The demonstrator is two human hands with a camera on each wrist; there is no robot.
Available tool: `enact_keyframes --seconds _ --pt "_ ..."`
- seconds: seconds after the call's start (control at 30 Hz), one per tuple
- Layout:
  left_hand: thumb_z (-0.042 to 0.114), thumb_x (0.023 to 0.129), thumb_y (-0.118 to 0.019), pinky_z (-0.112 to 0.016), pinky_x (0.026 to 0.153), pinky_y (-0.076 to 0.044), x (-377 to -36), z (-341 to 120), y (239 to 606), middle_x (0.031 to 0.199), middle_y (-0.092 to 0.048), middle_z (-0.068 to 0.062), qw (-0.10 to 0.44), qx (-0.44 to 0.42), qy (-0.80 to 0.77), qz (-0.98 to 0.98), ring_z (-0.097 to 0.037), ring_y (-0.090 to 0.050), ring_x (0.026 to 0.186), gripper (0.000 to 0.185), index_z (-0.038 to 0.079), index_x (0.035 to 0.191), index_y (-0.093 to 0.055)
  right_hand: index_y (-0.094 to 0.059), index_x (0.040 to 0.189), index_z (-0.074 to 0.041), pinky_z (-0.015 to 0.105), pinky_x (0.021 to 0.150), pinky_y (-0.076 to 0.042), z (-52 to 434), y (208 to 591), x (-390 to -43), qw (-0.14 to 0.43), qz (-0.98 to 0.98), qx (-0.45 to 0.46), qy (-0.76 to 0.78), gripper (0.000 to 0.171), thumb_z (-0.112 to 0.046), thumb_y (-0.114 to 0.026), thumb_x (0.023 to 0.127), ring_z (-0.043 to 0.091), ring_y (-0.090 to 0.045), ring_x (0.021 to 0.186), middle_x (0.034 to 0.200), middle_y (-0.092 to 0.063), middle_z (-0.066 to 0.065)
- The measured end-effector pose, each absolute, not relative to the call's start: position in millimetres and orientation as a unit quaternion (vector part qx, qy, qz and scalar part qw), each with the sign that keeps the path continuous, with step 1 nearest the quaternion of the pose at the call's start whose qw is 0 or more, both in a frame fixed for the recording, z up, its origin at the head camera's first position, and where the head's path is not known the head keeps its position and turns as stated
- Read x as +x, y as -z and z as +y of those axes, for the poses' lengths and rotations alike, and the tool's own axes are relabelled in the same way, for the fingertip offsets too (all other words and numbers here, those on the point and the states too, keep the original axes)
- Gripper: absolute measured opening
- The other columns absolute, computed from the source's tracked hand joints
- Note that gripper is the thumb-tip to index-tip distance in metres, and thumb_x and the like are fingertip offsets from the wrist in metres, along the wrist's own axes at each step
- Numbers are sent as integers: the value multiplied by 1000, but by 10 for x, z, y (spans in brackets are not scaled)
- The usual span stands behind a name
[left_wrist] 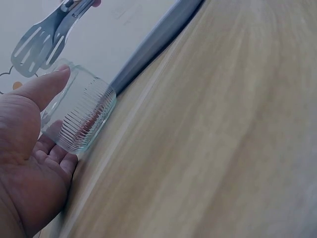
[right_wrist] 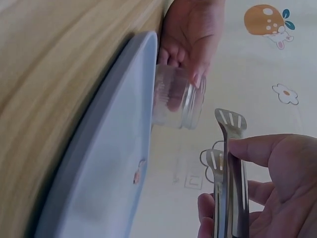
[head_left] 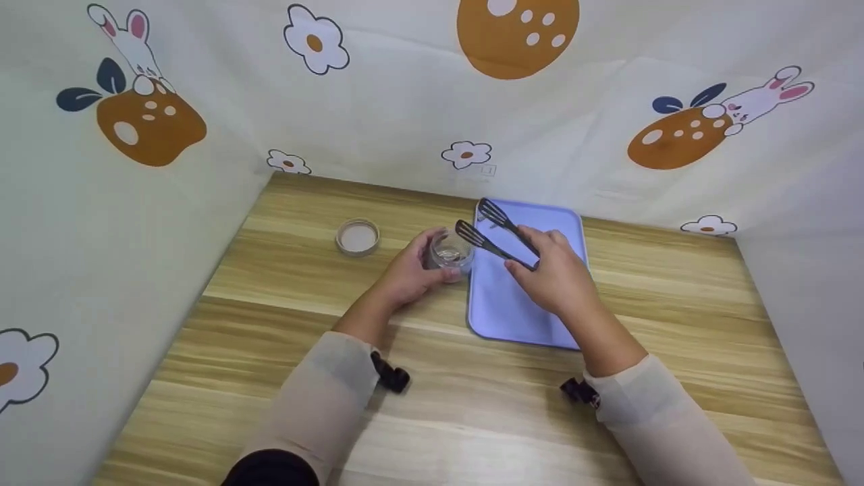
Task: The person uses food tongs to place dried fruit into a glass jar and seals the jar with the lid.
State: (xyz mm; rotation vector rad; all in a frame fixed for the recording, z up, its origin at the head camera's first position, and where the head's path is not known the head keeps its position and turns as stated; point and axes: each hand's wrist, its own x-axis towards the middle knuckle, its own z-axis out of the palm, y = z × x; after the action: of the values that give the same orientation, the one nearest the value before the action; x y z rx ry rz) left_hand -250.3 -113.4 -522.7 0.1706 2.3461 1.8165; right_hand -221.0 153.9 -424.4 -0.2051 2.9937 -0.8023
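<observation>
My left hand (head_left: 408,273) grips a clear glass jar (head_left: 449,256), fingers and thumb on either side of it. The jar stands at the tray's left edge, its mouth uncovered; ridges show on its lower wall (left_wrist: 84,119) in the left wrist view. A pair of tongs (head_left: 496,249) with slotted ends is held in my right hand (head_left: 559,277), thumb on one arm and fingers on the other. Its two ends are spread apart, one close beside the jar's mouth, with nothing between them. Below lies a blue tray (head_left: 513,320).
A round lid (head_left: 358,238) lies on the wooden table (head_left: 270,270), left of the jar. On the tray is a small reddish thing (right_wrist: 139,172), seen in the right wrist view. Patterned cloth walls (head_left: 378,108) rise behind and at both sides.
</observation>
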Motion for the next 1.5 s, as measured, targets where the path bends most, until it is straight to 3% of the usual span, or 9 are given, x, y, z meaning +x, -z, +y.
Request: enact_keyframes --seconds 0.47,0.9,1.07,1.5 --pt "37 83 -93 -43 136 -26 -2512 -1143 5229 165 -49 -2 83 61 -600 793 -24 -40 159 92 30 161 -45 -51 160 -13 59 111 -50 1758 4335 -2668 51 969 -42 240 68 -36 -73 100 36 -59 122 145 -59 23" --pt "34 85 -93 -43 136 -24 -2497 -1140 5216 166 -49 -2 81 68 -607 787 -24 -39 159 91 25 161 -44 -52 157 -9 58 117 -47 1861 4388 -3040 112 970 -25 215 66 -33 -72 100 34 -59 128 151 -61 19" --pt "35 84 -93 -44 136 -24 -2492 -1140 5217 166 -50 -3 80 66 -606 788 -25 -40 159 91 26 161 -45 -55 155 -7 57 112 -50 1869 4427 -3100 128 970 -29 206 62 -32 -72 101 35 -61 122 146 -64 21" --pt "32 86 -92 -42 135 -28 -2491 -1135 5225 164 -51 -4 79 70 -610 786 -25 -43 156 90 25 161 -44 -59 150 -10 59 114 -49 1965 4511 -3214 100 974 -42 198 53 -25 -69 101 39 -62 123 142 -67 21"
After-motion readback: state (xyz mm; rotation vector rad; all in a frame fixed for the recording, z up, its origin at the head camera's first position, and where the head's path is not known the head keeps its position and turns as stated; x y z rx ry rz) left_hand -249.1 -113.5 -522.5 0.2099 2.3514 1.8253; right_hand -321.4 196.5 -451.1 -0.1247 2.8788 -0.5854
